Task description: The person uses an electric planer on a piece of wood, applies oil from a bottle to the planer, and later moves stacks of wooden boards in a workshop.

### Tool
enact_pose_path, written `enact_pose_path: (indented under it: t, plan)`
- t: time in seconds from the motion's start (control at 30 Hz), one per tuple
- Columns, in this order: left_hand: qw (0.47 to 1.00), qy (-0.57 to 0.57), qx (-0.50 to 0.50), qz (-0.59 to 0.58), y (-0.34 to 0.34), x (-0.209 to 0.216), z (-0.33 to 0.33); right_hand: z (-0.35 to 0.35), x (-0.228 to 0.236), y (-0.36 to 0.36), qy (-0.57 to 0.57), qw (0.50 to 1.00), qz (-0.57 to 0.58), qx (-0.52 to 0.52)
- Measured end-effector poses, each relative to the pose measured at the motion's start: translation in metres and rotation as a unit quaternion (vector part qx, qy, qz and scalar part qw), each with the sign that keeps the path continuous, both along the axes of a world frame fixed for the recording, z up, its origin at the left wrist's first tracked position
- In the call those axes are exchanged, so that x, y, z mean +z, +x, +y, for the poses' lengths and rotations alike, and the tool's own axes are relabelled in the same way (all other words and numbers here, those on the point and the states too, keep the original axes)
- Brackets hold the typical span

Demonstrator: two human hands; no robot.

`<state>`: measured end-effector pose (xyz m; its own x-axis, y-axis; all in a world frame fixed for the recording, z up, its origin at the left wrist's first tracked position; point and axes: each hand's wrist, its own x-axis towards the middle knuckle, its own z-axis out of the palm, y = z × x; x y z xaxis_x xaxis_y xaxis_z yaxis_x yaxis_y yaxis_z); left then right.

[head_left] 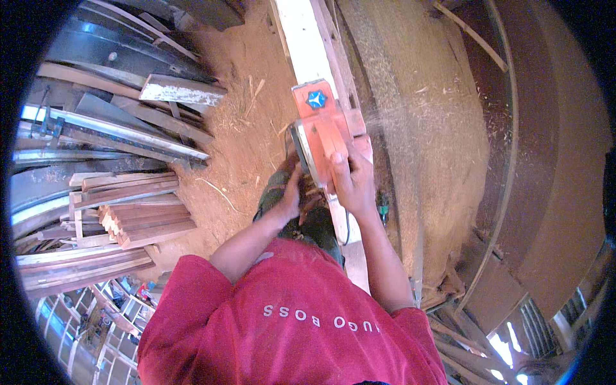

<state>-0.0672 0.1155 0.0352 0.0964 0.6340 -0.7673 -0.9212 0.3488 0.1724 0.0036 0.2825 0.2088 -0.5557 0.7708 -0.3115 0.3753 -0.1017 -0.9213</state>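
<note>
An orange electric planer [328,138] with a blue front knob [317,99] sits on a long, pale wooden beam [305,38]. My right hand [354,183] is wrapped round the planer's rear handle. Beside the tool's rear left side is my left hand [292,196], its thumb raised and apart from the fingers. Those fingers are partly in shadow, and whether they touch the planer or the beam is unclear. Behind the planer, a dark cord [348,228] hangs along the beam. Blurred shavings [391,119] streak out to the right of the tool.
Sawdust [237,141] and shavings cover the ground around the beam. A stack of cut wood strips [147,221] lies on the left, below several long boards [115,131]. A small green object [383,208] is right of the beam. Wide brown sheets [545,128] curve along the far right.
</note>
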Motion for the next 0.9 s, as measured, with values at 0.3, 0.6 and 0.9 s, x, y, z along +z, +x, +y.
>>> enact_pose_path:
  t: [0.3,0.6,0.9]
  plan:
    - [0.906,0.075,-0.177,0.377,-0.019,0.042,0.042,0.123,-0.025,-0.152,0.020,1.000,0.017,0.015]
    - [0.925,0.089,-0.160,0.331,-0.033,0.034,0.047,0.228,-0.019,-0.291,0.164,0.984,0.069,-0.020]
    - [0.907,0.094,-0.152,0.381,-0.027,0.022,0.048,0.330,-0.028,-0.406,0.224,0.971,0.083,-0.025]
